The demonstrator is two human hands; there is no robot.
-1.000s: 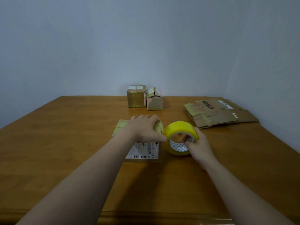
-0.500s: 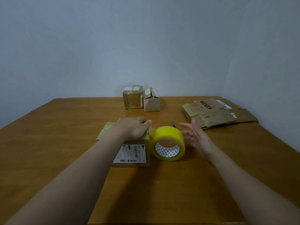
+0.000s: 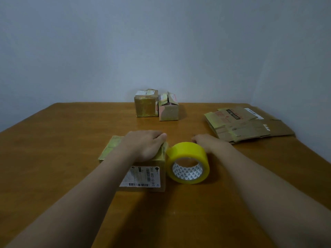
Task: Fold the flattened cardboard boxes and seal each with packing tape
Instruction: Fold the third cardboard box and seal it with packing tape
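Cardboard box (image 3: 143,176) under left hand (image 3: 145,145)

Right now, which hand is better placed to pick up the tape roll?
Right. The right hand sits just behind the tape roll and holds nothing visible, while the left hand presses down on the box beside it.

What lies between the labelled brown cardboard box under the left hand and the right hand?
The yellow roll of packing tape stands there on its edge on the wooden table; the head view shows it.
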